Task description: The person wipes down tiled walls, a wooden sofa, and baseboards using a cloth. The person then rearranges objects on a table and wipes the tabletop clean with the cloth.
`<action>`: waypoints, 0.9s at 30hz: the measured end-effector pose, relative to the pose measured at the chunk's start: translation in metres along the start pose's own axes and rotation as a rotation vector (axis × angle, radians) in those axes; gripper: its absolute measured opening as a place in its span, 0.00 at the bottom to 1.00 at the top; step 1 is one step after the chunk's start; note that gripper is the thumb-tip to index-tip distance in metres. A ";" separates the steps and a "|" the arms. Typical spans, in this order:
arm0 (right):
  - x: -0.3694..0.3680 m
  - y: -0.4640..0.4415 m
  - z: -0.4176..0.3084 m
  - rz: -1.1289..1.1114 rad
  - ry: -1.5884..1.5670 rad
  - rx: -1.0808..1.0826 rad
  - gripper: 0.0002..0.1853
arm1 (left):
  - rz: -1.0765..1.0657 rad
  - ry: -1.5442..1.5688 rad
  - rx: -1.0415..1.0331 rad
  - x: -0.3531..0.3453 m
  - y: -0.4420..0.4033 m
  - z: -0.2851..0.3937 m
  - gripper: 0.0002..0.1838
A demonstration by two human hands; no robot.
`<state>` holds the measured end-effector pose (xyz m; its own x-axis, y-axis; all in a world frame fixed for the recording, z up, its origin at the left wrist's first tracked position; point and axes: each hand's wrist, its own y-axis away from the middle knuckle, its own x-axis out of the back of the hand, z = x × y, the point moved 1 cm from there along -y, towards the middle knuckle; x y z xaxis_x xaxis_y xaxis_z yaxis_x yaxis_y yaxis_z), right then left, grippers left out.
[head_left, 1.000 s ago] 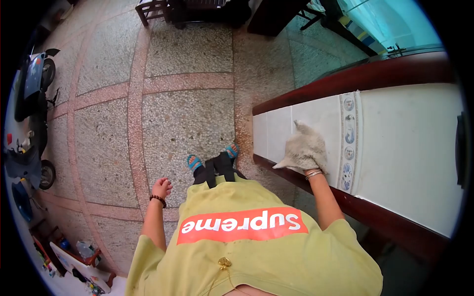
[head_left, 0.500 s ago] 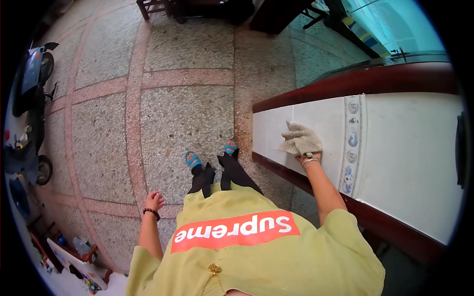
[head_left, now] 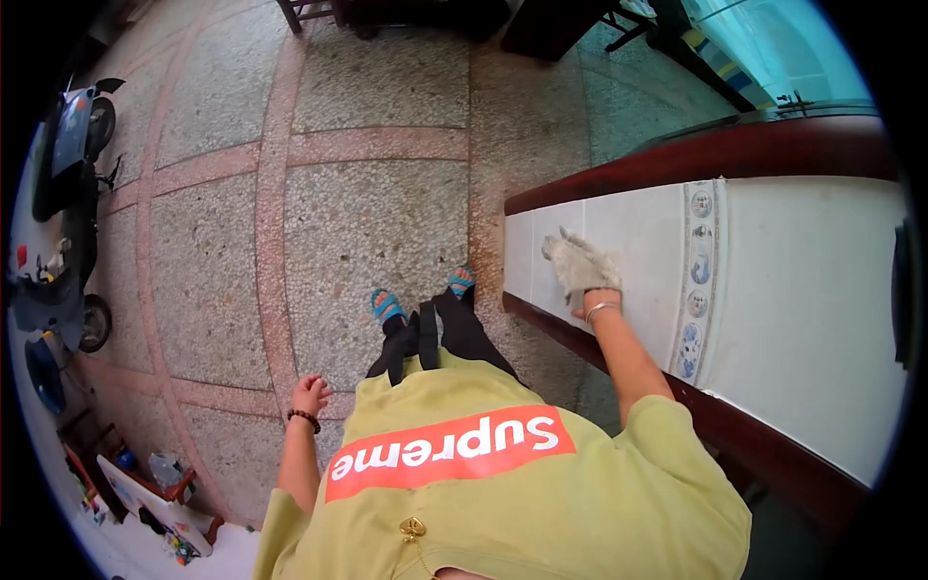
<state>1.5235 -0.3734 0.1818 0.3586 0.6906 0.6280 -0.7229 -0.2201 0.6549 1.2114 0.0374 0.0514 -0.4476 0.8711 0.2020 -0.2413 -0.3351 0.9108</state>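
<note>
The right hand (head_left: 597, 301) sits at the lower end of a crumpled pale cloth (head_left: 586, 267), which lies against a white tiled panel (head_left: 643, 217) on the person's right; the cloth covers most of the fingers, so I cannot tell whether they are spread or pressed together beneath it. A silver-coloured bangle (head_left: 605, 306) rings that wrist. The cloth rests between the panel's 2 long edges, each with a dark reddish-brown border, and just short of a patterned strip (head_left: 697, 280) of rounded motifs that crosses the tiles. The left hand (head_left: 309, 393) hangs well apart from the cloth, above the speckled floor (head_left: 367, 227), its fingers loosely bent and relaxed, with a dark beaded bracelet (head_left: 304, 420) at the wrist. The person wears a yellow-green shirt (head_left: 599, 493) with a red printed block (head_left: 450, 452) across it (its lettering, "Supreme", reads upside down from here), a gold-coloured pendant (head_left: 413, 528), black trousers (head_left: 469, 333) and 2 blue sandals (head_left: 387, 306), set a little apart. Pinkish bands divide the floor into large slabs. Along the left edge of the view stands a dark scooter (head_left: 70, 232), and further down are a pale board (head_left: 159, 507) and small items too blurred to name.
</note>
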 end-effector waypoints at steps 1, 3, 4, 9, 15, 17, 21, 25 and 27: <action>0.032 0.014 -0.005 -0.007 0.099 0.056 0.32 | 0.001 0.020 0.012 0.005 -0.009 -0.003 0.12; 0.062 0.031 -0.010 -0.016 0.219 0.116 0.32 | -0.008 0.042 0.027 0.012 -0.021 -0.007 0.12; 0.030 0.031 -0.008 -0.019 0.225 0.111 0.32 | -0.007 0.022 0.018 0.014 -0.027 -0.006 0.13; -0.050 0.032 0.009 -0.009 -0.695 -0.224 0.36 | -0.010 -0.056 -0.011 0.013 -0.050 0.002 0.13; -0.035 0.008 0.031 0.142 -0.380 -0.280 0.38 | -0.030 -0.017 -0.049 -0.006 -0.047 0.025 0.14; -0.036 -0.012 0.038 0.218 -0.369 -0.231 0.39 | -0.043 -0.041 -0.075 -0.012 -0.035 0.033 0.14; 0.016 -0.055 0.057 0.152 -0.388 -0.166 0.41 | -0.009 0.003 -0.136 -0.017 -0.012 0.038 0.14; -0.012 -0.110 0.068 0.110 -0.313 -0.199 0.41 | 0.078 0.053 -0.127 -0.013 0.007 0.012 0.13; -0.021 -0.107 0.066 0.092 -0.265 -0.192 0.43 | 0.107 0.087 -0.051 -0.013 0.009 -0.011 0.12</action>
<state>1.6323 -0.4101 0.1267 0.4096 0.4654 0.7846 -0.8483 -0.1220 0.5153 1.2055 0.0197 0.0531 -0.5451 0.7961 0.2630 -0.2309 -0.4441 0.8657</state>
